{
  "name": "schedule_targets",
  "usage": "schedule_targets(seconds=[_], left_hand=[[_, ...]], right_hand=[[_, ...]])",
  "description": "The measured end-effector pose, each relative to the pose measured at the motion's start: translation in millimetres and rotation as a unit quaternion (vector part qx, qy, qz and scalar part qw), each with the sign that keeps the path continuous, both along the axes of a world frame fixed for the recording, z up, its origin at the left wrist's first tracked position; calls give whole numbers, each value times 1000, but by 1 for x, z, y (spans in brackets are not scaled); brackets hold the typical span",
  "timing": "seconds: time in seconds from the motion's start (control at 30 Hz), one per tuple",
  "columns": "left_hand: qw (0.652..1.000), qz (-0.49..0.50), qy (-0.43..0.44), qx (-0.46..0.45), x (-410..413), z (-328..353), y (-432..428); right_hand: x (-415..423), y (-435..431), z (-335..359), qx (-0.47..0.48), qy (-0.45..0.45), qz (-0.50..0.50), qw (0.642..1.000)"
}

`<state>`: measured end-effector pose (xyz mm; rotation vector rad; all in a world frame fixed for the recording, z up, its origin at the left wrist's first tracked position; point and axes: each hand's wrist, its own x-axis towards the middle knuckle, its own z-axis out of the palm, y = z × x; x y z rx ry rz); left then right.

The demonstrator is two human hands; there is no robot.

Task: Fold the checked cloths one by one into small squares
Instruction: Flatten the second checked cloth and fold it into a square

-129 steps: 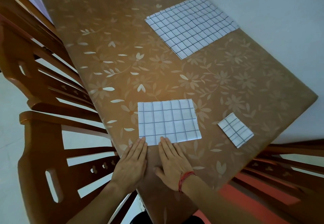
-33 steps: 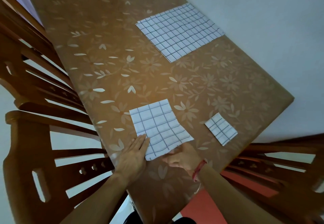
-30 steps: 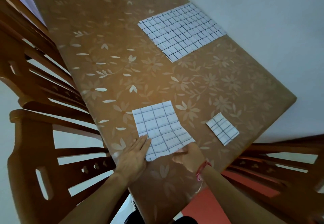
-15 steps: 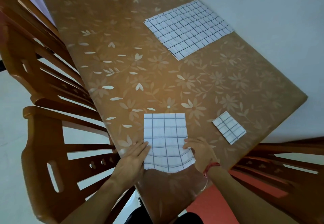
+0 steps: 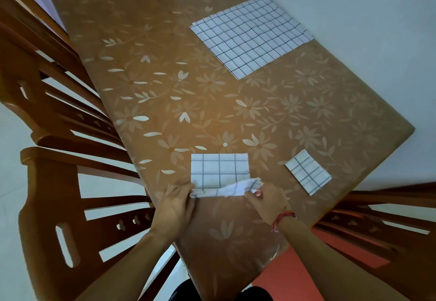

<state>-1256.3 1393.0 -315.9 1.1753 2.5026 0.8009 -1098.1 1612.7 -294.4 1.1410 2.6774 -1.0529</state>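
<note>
Grip: left hand (image 5: 174,206) and right hand (image 5: 269,200) each pinch a near corner of the half-folded checked cloth (image 5: 219,171), lifted beside the counter (image 5: 188,88) left edge. Small folded square (image 5: 308,172) lies apart, rightward; open surface beyond.

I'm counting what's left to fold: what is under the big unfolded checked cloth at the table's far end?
Only the floral table cover shows beside the big unfolded cloth, which lies flat. Whatever is beneath, more cloths or none, is covered.

A home: floral-covered dining table (image 5: 212,102), wooden chairs (image 5: 59,182).
</note>
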Motion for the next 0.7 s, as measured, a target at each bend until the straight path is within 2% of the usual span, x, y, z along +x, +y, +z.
schedule_targets(seconds=[0.13,0.27,0.57,0.7], left_hand=[[998,51,-31,-29,-8,0,11],[995,72,-12,-70,-11,2,20],[992,30,64,-109,-13,-5,22],[989,44,84,-115,-13,-4,21]], right_hand=[[-6,3,-2,-12,13,-24,1000],[-12,5,-8,-20,7,-22,1000],[-20,5,-17,-28,-4,-37,999],[-23,5,-14,-25,-11,-31,999]])
